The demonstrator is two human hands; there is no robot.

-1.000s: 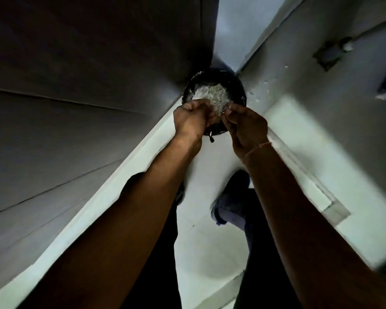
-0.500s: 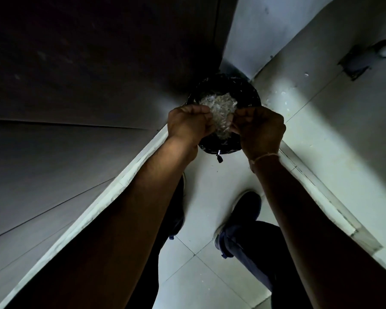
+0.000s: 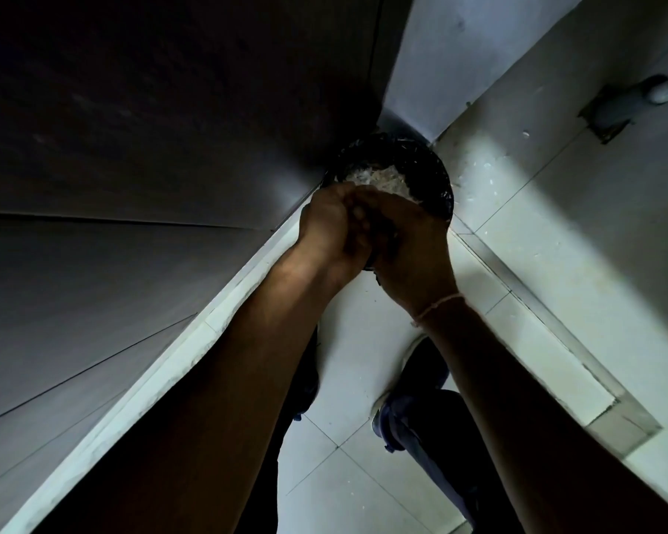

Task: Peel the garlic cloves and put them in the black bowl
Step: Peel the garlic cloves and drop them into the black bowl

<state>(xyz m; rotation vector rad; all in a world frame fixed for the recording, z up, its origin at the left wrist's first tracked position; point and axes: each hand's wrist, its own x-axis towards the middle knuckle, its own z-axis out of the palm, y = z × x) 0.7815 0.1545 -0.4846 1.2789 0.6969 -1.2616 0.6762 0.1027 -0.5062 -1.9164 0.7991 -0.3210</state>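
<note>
A black round container (image 3: pixel 438 175) stands on the floor in the corner, with a heap of white garlic skins (image 3: pixel 382 181) in it. My left hand (image 3: pixel 330 225) and my right hand (image 3: pixel 411 250) are pressed together right above its near rim, fingers curled shut. Between the fingertips a small pale piece shows, seemingly a garlic clove (image 3: pixel 359 214); most of it is hidden by the fingers. My hands cover the near half of the container. A thin thread band (image 3: pixel 438 306) circles my right wrist.
Dark cabinet fronts (image 3: pixel 132 186) rise on the left above a white plinth (image 3: pixel 193 341). My two dark shoes (image 3: pixel 413 383) stand on the white tiled floor. Bits of skin (image 3: pixel 486 163) lie scattered right of the container. A grey pipe (image 3: pixel 629 102) sits far right.
My hands have closed the gap between them and now touch over the container's near rim. The view has shifted slightly, with the container a little farther up and right.
</note>
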